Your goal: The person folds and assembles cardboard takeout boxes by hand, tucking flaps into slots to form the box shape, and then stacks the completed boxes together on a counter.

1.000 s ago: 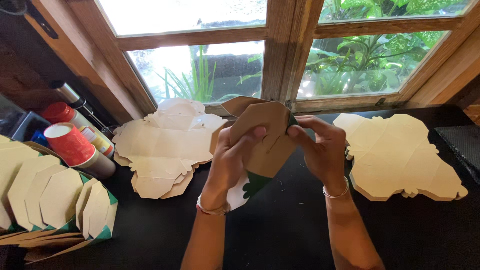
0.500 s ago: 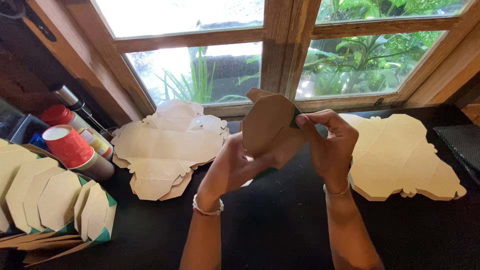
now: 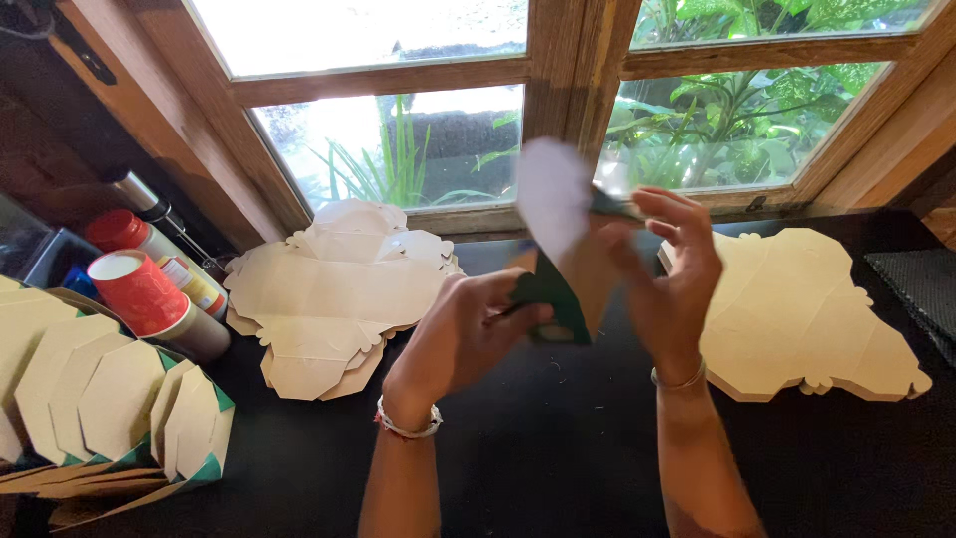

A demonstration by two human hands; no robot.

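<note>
Both hands hold one brown cardboard box blank (image 3: 568,269) with a green printed side, raised in front of the window and blurred by motion. My left hand (image 3: 463,334) grips its lower green part from below. My right hand (image 3: 672,279) pinches its upper right edge, fingers curled over it. A rounded flap of the blank sticks up against the window frame. Left of the hands lies a stack of flat blanks (image 3: 334,294). A second stack of flat blanks (image 3: 797,314) lies to the right.
A black table (image 3: 558,458) carries everything. Folded boxes (image 3: 110,408) with green edges are nested at the left. Behind them stand a red paper cup (image 3: 139,294) and a red-capped bottle (image 3: 124,231). A wooden window frame (image 3: 558,70) runs along the back; a dark mat (image 3: 921,284) lies at the far right.
The blank has been turned and lifted higher, its green side now facing me. My left hand has slid down to its lower part; my right hand has risen with it.
</note>
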